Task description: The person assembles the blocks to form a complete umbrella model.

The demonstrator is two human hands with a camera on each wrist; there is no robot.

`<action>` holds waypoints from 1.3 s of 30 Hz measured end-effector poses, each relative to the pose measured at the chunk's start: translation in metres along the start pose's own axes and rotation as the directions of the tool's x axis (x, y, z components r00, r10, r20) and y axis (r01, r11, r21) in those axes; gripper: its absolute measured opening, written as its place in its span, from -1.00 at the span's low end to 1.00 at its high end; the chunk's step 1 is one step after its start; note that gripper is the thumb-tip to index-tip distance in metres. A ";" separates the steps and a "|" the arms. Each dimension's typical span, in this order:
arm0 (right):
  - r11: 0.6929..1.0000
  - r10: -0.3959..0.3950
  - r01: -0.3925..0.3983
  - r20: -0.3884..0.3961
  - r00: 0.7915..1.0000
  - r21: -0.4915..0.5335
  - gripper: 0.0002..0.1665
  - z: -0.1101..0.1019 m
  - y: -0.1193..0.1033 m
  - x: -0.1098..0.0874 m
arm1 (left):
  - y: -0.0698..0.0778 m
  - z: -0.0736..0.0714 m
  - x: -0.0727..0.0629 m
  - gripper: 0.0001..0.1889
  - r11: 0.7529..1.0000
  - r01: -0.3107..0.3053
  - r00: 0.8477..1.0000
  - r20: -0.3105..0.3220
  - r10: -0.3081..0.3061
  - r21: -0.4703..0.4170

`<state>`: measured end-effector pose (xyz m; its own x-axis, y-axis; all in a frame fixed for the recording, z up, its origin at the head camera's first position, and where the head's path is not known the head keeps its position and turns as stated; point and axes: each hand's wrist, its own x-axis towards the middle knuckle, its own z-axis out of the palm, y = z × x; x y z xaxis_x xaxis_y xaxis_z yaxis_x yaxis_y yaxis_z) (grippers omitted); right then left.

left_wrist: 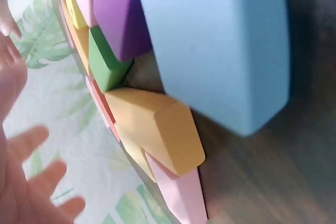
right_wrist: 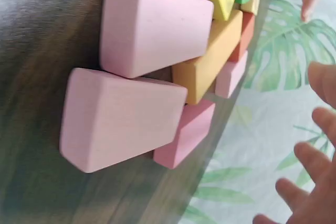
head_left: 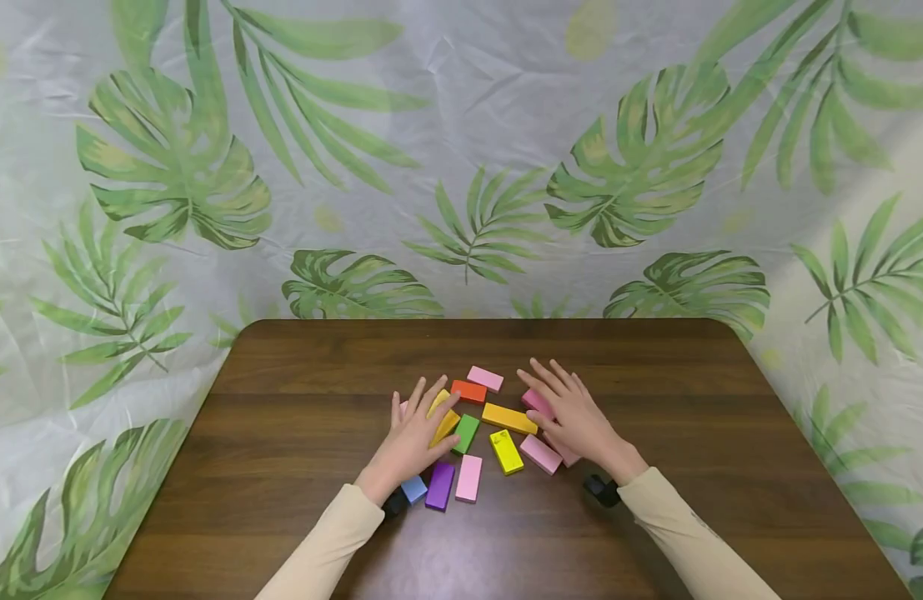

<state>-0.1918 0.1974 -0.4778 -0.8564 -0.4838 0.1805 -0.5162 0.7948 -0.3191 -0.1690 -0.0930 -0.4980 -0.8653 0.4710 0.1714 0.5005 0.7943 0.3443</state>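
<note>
Several coloured wooden blocks lie spread over the middle of the table. My left hand (head_left: 410,439), fingers spread, is over the left side of them, partly hiding an orange block (left_wrist: 152,124) and a yellow one. Beside its thumb is a green block (head_left: 465,434); by the wrist lie a blue block (left_wrist: 210,45) and a purple block (head_left: 440,487). On the right, my right hand (head_left: 579,423) spreads its fingers above a dark pink block (head_left: 537,404) and a pale pink block (right_wrist: 123,119). Both wrist views show the fingers apart from the blocks, holding nothing.
Between the hands lie a red block (head_left: 469,392), a long orange block (head_left: 509,418), a bright yellow block (head_left: 506,452) and more pink ones. The brown wooden table (head_left: 281,517) has rounded far corners. Behind it hangs a leaf-patterned cloth (head_left: 491,108).
</note>
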 end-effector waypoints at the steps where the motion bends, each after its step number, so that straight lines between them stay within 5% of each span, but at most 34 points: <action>1: 1.000 -0.010 0.009 0.011 1.000 0.006 -0.20 0.000 0.000 -0.001 | 0.001 0.000 -0.002 -0.31 1.000 -0.025 0.999 0.029 0.025 -0.009; 5: 0.998 -0.050 0.048 0.067 0.996 0.033 -0.21 0.002 -0.002 -0.008 | 0.006 0.003 -0.010 -0.34 0.993 -0.099 0.985 0.137 0.107 -0.064; 12: 0.989 -0.139 0.130 0.147 0.979 0.069 -0.32 0.010 -0.007 -0.020 | 0.013 0.009 -0.022 -0.38 0.989 -0.105 0.959 0.252 0.129 -0.106; 27: 0.957 -0.290 0.282 0.216 0.933 0.068 -0.45 0.025 -0.013 -0.030 | 0.018 0.012 -0.040 -0.42 0.980 -0.173 0.942 0.273 0.194 -0.099; 39: 0.959 -0.284 0.272 0.215 0.934 0.081 -0.43 0.029 -0.016 -0.029 | 0.022 0.012 -0.050 -0.43 0.972 -0.204 0.938 0.260 0.228 -0.114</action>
<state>-0.1589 0.1881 -0.5052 -0.6514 -0.7565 0.0588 -0.7274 0.6005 -0.3321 -0.1143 -0.0943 -0.5100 -0.6912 0.7227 -0.0008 0.6605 0.6321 0.4052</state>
